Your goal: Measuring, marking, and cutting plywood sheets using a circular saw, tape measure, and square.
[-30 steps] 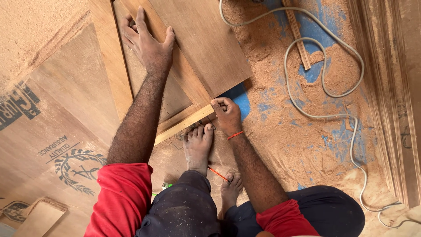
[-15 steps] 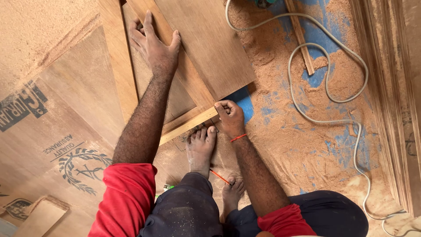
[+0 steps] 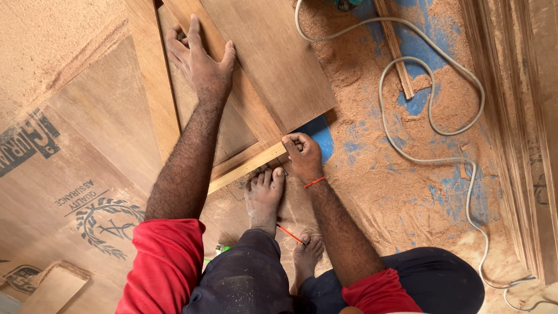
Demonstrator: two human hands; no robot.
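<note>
Plywood panel (image 3: 273, 64) under left hand (image 3: 200, 64); right hand (image 3: 302, 156) gripping strip end (image 3: 247, 168).

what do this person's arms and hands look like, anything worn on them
Both arms are bare from hand to above the elbow, with short red sleeves at the top. No gloves on the left hand or the right hand. A thin red thread band circles the right wrist. No watch or rings show.

Your left arm reached straight forward, its left hand (image 3: 200, 61) lying flat, palm down, fingers spread. Your right arm bent inward, and your right hand (image 3: 302, 156) was curled, fingertips pinched together just beyond your bare foot (image 3: 264, 195).
</note>
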